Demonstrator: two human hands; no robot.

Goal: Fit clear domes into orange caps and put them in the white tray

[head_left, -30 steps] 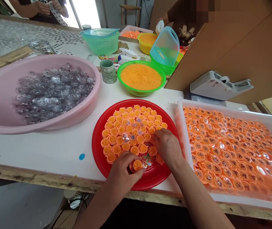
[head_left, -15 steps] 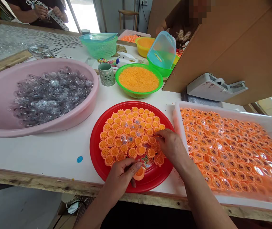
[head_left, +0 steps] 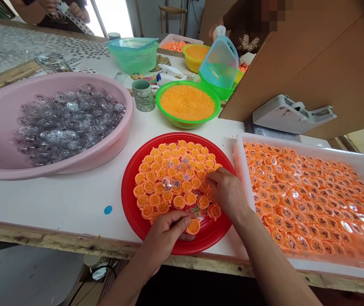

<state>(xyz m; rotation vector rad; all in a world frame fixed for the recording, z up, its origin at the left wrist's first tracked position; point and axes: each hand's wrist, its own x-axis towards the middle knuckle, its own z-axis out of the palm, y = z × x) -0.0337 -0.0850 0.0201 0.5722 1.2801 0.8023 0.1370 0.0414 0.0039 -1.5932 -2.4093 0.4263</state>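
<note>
My left hand (head_left: 168, 231) pinches a small round orange plastic case (head_left: 193, 227) with yellow-orange bits inside, between thumb and fingers over the near side of a red tray (head_left: 129, 212). Many similar orange cases (head_left: 172, 172) cover the tray, several with clear domed pieces (head_left: 167, 183) lying on top. At the tray's right side my right hand (head_left: 229, 193) has its fingertips closed together among the cases; what they grip, if anything, is hidden.
A pink tub (head_left: 118, 146) of clear domes stands left. Behind the tray are a green bowl (head_left: 186, 106) of orange granules and a mug (head_left: 143, 97). A white bin (head_left: 242, 170) of finished-looking cases sits right, beside a tape dispenser (head_left: 288, 117) and cardboard (head_left: 312, 63). Two people work across the table.
My left hand has turned the orange case slightly up and to the right. My right hand stays by the tray's right side, its fingers curled in closer. The whole view has shifted a little.
</note>
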